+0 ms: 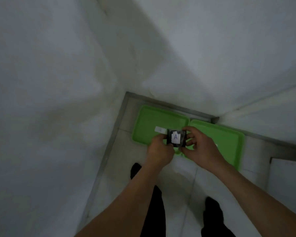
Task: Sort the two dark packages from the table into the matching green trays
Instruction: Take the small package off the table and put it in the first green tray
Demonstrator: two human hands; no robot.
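A small dark package (182, 139) with a white label marked "A" is held up between both hands, above the gap between two green trays. My left hand (159, 150) grips its left edge and my right hand (201, 147) grips its right edge. The left green tray (147, 124) lies on the floor in the corner and carries a white label (160, 130) near its middle. The right green tray (229, 142) lies beside it, partly hidden by my right hand. Only one dark package is in view.
White walls (58, 82) close the corner on the left and at the back, with a grey skirting strip (113, 137) along the floor. The floor is pale tile (181, 177). My legs and dark feet (135, 169) stand just before the trays.
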